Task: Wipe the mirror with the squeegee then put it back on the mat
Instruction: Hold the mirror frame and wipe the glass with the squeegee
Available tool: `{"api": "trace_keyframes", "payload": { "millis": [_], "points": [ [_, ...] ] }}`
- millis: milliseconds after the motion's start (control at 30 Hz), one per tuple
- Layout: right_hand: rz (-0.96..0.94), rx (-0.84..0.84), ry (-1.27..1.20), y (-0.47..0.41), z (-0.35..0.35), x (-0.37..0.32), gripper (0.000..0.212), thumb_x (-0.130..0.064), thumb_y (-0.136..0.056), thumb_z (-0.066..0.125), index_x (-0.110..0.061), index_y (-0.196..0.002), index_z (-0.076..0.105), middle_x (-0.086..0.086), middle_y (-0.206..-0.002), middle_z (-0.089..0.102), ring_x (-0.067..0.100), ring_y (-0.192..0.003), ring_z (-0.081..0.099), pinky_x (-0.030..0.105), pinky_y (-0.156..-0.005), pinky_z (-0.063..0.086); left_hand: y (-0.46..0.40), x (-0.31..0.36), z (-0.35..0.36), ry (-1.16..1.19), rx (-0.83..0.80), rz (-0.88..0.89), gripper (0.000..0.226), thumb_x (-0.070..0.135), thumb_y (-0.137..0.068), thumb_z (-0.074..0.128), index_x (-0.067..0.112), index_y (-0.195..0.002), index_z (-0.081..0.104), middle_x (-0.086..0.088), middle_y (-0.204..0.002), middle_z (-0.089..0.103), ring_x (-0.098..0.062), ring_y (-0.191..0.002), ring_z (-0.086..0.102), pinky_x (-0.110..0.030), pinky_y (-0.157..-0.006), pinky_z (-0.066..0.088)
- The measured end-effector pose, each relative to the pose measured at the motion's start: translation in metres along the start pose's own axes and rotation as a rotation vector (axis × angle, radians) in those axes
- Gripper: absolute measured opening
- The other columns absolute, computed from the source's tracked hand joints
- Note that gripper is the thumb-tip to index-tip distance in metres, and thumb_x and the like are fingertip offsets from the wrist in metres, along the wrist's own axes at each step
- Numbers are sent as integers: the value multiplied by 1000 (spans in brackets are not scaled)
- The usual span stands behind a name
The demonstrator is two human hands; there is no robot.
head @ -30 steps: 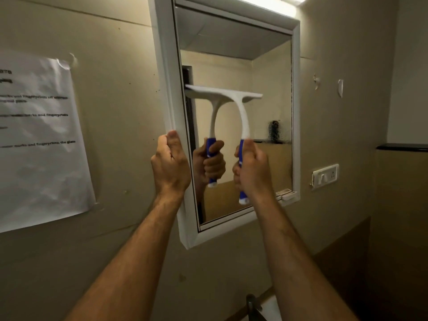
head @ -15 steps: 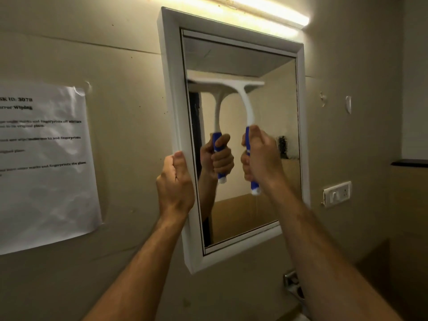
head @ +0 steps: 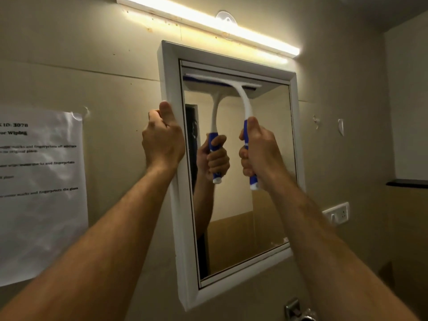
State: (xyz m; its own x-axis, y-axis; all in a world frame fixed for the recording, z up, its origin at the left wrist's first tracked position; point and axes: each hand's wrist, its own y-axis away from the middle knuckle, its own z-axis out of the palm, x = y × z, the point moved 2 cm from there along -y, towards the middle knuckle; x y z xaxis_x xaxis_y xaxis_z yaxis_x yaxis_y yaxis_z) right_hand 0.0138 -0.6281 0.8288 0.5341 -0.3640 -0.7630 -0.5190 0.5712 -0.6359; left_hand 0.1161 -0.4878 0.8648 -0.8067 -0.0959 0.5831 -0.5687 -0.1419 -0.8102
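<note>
Since a moment ago, my right hand has lifted the white squeegee with a blue grip, so its blade now presses near the top of the white-framed rectangular wall mirror. That hand is closed around the handle. My left hand grips the mirror's left frame edge.

Both forearms are bare from the lower edge of the view up to the wrists, with no sleeve, cuff or glove on either. The left hand is bare, its knuckles and thumb uncovered and its thumbnail short. The right hand is bare as well. Fine hair shows along both forearms, below each hand. Neither wrist carries a watch, band or bracelet, and no ring shows on the fingers that can be seen. The edge of the right forearm is slightly blurred.
</note>
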Motion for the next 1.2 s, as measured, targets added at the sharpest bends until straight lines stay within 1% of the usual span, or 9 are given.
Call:
{"api": "trace_keyframes", "payload": {
  "millis": [100,200,367,467,567,700,833,1000,1200],
  "points": [
    [32,-17,36,18,-8,27,48,-53,-96,31,-9,-99,51,1,-58,40,10,-39,33,21,-37,31,0,-3,0,-64,8,19,55,45,-103,15,7,-123,50,3,-84,46,3,-60,35,-11,-51,22],
    [43,-35,77,29,-19,39,49,-53,-96,31,-9,-97,52,2,-56,41,10,-39,34,21,-39,32,-1,-2,0,-88,0,27,55,46,-103,14,8,-118,51,8,-72,42,1,-61,39,-14,-50,25],
    [-54,93,108,-8,-31,9,42,-50,-97,30,-14,-92,51,-1,-54,41,8,-38,34,21,-36,32,-1,-8,3,-87,-16,56,48,58,-98,21,16,-104,44,6,-73,44,-4,-62,45,-17,-50,31],
    [-40,107,91,-28,-32,2,43,-52,-96,30,-14,-93,51,0,-55,41,9,-38,34,20,-37,32,-2,-10,5,-63,-26,71,60,66,-90,33,11,-112,45,4,-73,44,-7,-59,43,-18,-49,33],
    [-6,65,79,-20,-34,24,44,-53,-96,29,-15,-93,51,-2,-54,39,9,-38,33,21,-37,31,-2,-12,6,-44,-31,64,63,64,-90,35,9,-119,45,3,-75,44,-4,-60,42,-17,-49,31],
    [35,27,74,13,-38,65,49,-56,-95,30,-12,-93,51,-2,-53,41,11,-40,34,23,-41,31,-1,-10,5,-6,-20,77,55,61,-93,34,11,-112,46,-5,-85,50,-4,-61,41,-17,-50,32],
    [0,49,95,5,-47,58,46,-54,-95,30,-14,-89,51,0,-54,41,12,-41,34,24,-41,31,-1,-11,7,10,-13,81,58,60,-93,33,9,-116,47,1,-77,47,-4,-61,43,-17,-50,31],
    [-44,110,88,-37,-53,28,44,-54,-96,29,-16,-88,50,0,-55,39,11,-40,32,23,-39,30,3,-9,7,26,-4,71,43,57,-94,33,16,-105,40,5,-72,43,-3,-60,41,-16,-50,30],
    [11,50,58,-9,-64,67,45,-53,-95,31,-13,-88,51,1,-54,39,12,-40,32,24,-40,30,6,-7,8,39,7,68,41,53,-96,32,15,-106,41,8,-72,41,0,-60,39,-13,-50,28]
  ]
}}
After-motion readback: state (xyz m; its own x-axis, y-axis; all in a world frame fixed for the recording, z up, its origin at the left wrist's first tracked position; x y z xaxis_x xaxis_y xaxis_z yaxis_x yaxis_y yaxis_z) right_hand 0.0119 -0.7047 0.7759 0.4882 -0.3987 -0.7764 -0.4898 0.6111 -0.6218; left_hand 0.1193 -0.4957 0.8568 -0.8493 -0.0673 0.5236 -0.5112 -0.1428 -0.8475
